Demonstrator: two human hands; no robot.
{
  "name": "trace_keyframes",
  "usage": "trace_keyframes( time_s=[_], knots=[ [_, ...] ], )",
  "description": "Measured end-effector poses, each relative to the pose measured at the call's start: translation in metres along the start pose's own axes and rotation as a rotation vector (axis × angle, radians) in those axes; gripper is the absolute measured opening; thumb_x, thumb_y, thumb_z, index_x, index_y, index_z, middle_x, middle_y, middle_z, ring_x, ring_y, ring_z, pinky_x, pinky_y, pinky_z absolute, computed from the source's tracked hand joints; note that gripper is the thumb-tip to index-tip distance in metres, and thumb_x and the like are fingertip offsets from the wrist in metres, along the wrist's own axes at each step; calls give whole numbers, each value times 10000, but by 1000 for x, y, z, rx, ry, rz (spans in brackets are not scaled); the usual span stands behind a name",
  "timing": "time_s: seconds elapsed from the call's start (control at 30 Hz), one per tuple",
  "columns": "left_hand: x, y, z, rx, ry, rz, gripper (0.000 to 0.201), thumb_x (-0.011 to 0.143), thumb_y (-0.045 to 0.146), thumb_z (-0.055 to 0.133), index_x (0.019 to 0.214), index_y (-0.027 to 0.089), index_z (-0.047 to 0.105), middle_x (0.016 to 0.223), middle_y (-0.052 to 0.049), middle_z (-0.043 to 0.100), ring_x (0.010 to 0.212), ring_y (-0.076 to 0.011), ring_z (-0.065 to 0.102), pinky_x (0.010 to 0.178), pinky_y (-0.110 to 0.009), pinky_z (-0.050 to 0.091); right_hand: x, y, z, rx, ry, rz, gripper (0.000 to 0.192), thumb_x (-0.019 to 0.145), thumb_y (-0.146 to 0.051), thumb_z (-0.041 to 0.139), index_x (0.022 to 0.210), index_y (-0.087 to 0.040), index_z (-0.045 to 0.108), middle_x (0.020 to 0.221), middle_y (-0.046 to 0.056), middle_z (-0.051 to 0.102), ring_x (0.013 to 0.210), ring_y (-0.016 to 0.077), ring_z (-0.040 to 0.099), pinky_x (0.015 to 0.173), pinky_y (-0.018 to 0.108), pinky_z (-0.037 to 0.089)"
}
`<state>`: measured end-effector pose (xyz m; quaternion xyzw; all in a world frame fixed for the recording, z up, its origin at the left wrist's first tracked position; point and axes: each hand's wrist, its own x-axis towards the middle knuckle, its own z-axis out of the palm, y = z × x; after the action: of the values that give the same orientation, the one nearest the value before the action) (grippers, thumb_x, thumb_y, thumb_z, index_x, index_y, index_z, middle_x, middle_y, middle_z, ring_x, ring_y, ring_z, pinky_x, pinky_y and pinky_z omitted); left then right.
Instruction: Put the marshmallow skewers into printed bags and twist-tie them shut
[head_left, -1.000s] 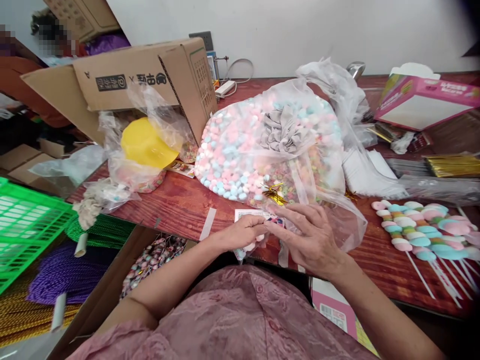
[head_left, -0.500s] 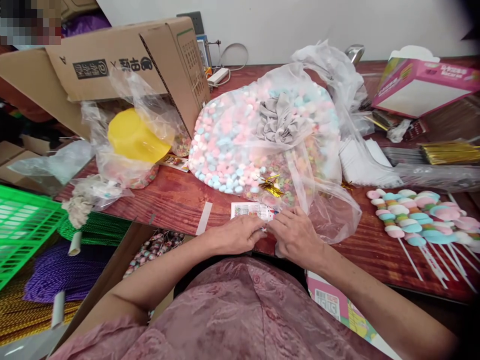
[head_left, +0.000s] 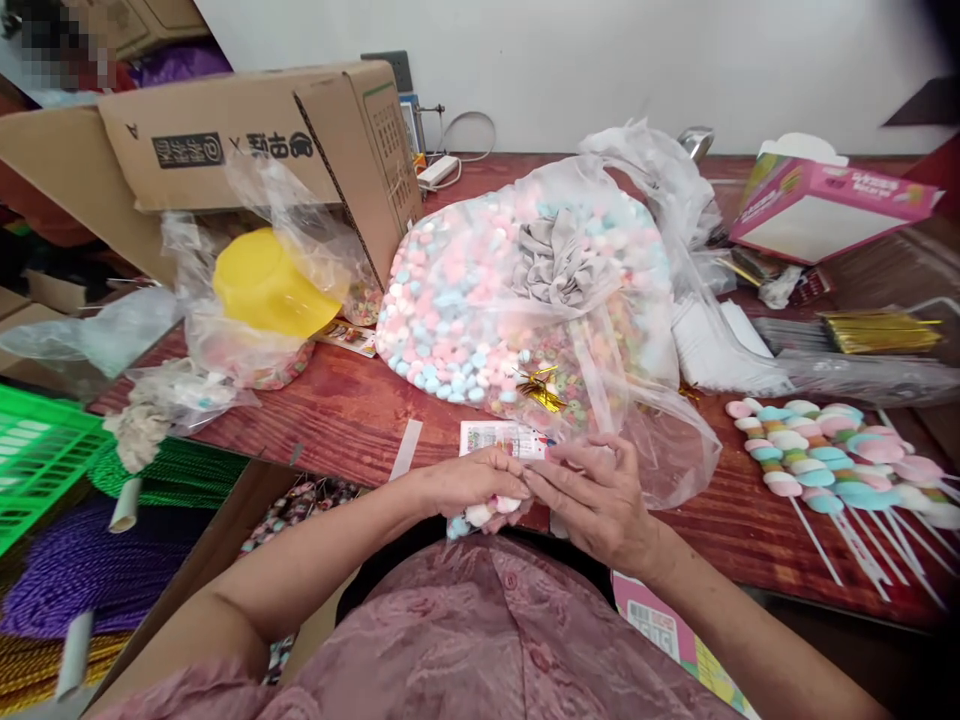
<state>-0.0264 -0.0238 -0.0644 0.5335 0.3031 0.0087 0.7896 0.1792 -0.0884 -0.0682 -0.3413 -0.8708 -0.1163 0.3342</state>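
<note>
My left hand (head_left: 469, 482) grips a small clear packet of pastel marshmallow pieces (head_left: 480, 517) at the table's near edge; white and blue pieces stick out below my fingers. My right hand (head_left: 592, 492) meets it from the right, fingertips pinching the packet's top. A printed label card (head_left: 496, 437) lies on the wood just beyond my hands. Behind it a big clear bag of pink, blue and white marshmallows (head_left: 480, 300) slumps on the table, with a gold twist tie (head_left: 538, 389) near its front.
Finished marshmallow skewers (head_left: 825, 465) lie at the right. A pink box (head_left: 821, 205), gold ties (head_left: 877, 330) and white sleeves (head_left: 720, 345) sit behind. At left are a cardboard box (head_left: 255, 150), a yellow bowl in a bag (head_left: 262, 285) and a green crate (head_left: 37, 465).
My hands lifted slightly off the table edge and the packet's marshmallow end now shows below my left fingers. The view tilted down a little.
</note>
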Motion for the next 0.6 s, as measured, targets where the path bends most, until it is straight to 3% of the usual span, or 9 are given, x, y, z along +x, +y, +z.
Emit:
trace_keyframes(
  time_s=[0.1,0.17,0.23,0.3,0.4,0.5,0.6],
  knots=[
    [0,2,-4,-85,-157,-64,315,726,450,651,674,158,543,585,6,562,383,-84,433,406,-221,345,-3,1,0,88,-18,-49,233,928,-112,470,1053,-171,658,845,23,715,971,191,614,974,454,319],
    [-2,5,-5,52,-170,-43,302,797,432,604,680,163,534,574,13,537,428,-94,461,443,-217,356,-3,2,3,109,-93,-29,218,915,-83,458,922,-172,657,745,13,669,924,184,607,948,432,327],
    [-6,8,-4,362,-39,81,240,866,346,538,713,161,549,611,8,541,540,-113,512,538,-225,401,-1,4,9,125,-173,42,243,909,-72,440,801,-174,633,684,12,632,852,176,589,893,406,331],
    [-9,7,1,752,184,246,153,887,227,492,796,154,590,734,-23,597,689,-143,553,658,-253,431,2,6,17,157,-235,141,255,911,-93,446,745,-172,622,664,14,625,769,166,560,810,376,327],
    [-10,-1,7,1182,430,357,202,885,113,427,882,135,628,895,-84,639,784,-176,566,700,-283,423,9,10,28,219,-309,313,250,912,-145,497,711,-178,642,681,18,653,716,156,541,723,336,314],
    [-9,-9,3,1274,556,406,247,904,114,403,857,126,646,853,-88,641,758,-174,565,661,-273,402,24,18,31,337,-395,442,228,901,-175,545,724,-195,687,697,14,674,703,153,562,680,300,338],
    [-8,-11,-11,1091,655,478,269,925,154,419,817,137,664,775,-56,628,717,-149,553,656,-257,385,47,38,24,456,-417,486,210,912,-211,540,820,-206,728,779,21,710,730,155,604,687,280,398]
  ],
)
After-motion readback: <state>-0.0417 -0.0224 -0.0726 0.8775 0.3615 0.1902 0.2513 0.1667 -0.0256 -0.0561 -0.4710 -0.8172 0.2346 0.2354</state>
